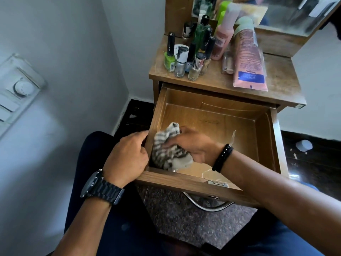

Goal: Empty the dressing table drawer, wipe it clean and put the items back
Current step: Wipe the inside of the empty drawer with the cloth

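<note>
The wooden drawer (186, 182) is pulled out and holds nothing but a striped grey-and-white cloth (167, 153) in its near left corner. My right hand (191, 145), with a black bead bracelet, is closed on the cloth and presses it against the drawer floor. My left hand (129, 154), with a black watch, grips the drawer's left front corner. Several nail polish bottles (184, 60), a pink lotion tube (248, 63) and a pink bottle (221, 39) stand or lie on the dressing table top (282, 78).
A mirror (295, 13) rises behind the table top. A grey wall with a switch panel (18, 89) is on the left. The floor is dark, with a small white cap (303, 145) to the right of the drawer. A metal handle (206, 205) hangs under the drawer front.
</note>
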Available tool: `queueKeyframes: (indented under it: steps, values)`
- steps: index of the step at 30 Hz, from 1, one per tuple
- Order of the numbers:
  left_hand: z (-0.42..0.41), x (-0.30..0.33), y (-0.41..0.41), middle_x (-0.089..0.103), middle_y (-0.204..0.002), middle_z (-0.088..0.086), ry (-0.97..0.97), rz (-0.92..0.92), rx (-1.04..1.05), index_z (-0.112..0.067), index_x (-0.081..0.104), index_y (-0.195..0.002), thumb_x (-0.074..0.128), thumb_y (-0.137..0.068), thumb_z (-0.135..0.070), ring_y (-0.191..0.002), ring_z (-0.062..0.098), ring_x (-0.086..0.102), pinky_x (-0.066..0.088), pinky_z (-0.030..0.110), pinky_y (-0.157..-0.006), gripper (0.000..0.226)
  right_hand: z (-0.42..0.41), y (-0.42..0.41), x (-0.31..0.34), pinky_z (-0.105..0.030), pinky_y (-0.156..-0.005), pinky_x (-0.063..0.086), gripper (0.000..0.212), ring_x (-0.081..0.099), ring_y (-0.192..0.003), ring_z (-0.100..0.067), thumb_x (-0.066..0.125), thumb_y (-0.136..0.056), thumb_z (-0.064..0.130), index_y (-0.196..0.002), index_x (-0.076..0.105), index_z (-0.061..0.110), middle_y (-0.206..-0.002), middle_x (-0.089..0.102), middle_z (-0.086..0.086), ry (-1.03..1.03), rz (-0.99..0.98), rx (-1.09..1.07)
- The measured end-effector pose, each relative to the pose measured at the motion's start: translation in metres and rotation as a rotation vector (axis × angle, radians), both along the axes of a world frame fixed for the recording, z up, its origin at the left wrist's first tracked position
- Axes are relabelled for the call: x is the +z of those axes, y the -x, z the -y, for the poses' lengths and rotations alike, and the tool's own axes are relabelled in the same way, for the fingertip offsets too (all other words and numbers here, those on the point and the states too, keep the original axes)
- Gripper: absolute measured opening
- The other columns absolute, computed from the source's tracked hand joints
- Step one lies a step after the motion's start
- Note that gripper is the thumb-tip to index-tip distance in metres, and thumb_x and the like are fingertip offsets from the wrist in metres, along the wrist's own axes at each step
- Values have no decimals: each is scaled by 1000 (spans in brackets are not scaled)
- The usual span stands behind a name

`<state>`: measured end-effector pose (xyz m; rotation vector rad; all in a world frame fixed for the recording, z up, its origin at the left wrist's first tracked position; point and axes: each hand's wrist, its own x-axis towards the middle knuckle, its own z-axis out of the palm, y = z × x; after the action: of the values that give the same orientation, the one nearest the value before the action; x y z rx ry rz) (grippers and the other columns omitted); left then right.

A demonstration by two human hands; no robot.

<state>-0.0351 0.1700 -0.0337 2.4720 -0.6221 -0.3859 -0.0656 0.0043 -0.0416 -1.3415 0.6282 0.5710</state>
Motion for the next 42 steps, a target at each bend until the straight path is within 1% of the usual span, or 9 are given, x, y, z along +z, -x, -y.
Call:
queueKeyframes:
  steps: [4,9,13,18,21,26,36,40,42]
  values:
    - [0,0,2,52,-133,-1,6,6,-2,-21,43,-136,39,-88,-2,-115,16,53,39,22,-93,52,19,-35,-5,-38,-79,56,31,66,-101,-29,54,-92,5,-123,54,4,-117,64,-20,-255,55,-441]
    - [0,1,2,52,-134,0,3,0,-8,-16,43,-136,39,-88,-1,-117,16,52,39,23,-96,51,9,-82,1,-42,-55,51,38,65,-95,-34,60,-89,12,-125,52,6,-118,63,-18,-264,66,-863]
    - [0,2,1,52,-133,2,-8,5,-17,-15,43,-136,38,-87,-1,-117,17,52,40,27,-98,51,11,-89,-9,-36,-40,47,40,64,-98,-35,62,-88,13,-125,50,6,-118,62,-18,-316,27,-1014]
    - [-1,0,1,48,-138,3,-41,-5,-18,-14,40,-138,37,-88,-5,-122,18,49,40,33,-103,50,38,-89,-25,-36,-56,57,40,62,-103,-31,50,-94,12,-133,44,11,-129,57,-15,-321,81,-1134]
    - [-1,-1,2,47,-139,3,-50,5,-13,-15,39,-139,37,-89,-6,-123,19,48,40,33,-103,50,71,-72,-37,-28,-35,50,40,64,-91,-27,43,-95,7,-136,42,10,-127,58,-15,-273,136,-1228]
    - [-1,2,4,46,-140,3,-61,20,-12,-14,39,-139,37,-90,-6,-125,20,45,37,31,-103,50,129,-33,-51,-26,-41,51,46,63,-65,-22,45,-89,1,-134,46,9,-109,60,-11,-201,201,-1382]
    - [-2,5,5,50,-135,2,-41,7,-19,-16,41,-137,40,-87,-4,-118,21,50,41,32,-96,52,71,-85,-43,-43,-47,56,41,66,-85,-31,55,-89,10,-129,50,5,-119,64,-17,-237,140,-1146]
    - [-1,7,4,58,-122,3,-18,3,-20,-17,51,-129,47,-85,-4,-106,21,57,46,33,-88,46,36,-120,-46,-52,-90,51,45,55,-98,-30,46,-78,20,-119,53,1,-100,70,-6,-178,176,-879]
    - [-1,6,4,59,-119,3,-18,0,-22,-17,51,-128,49,-85,-5,-102,21,59,48,34,-86,45,25,-117,-32,-51,-90,48,31,53,-112,-33,39,-87,14,-111,55,3,-99,62,-17,-159,133,-877]
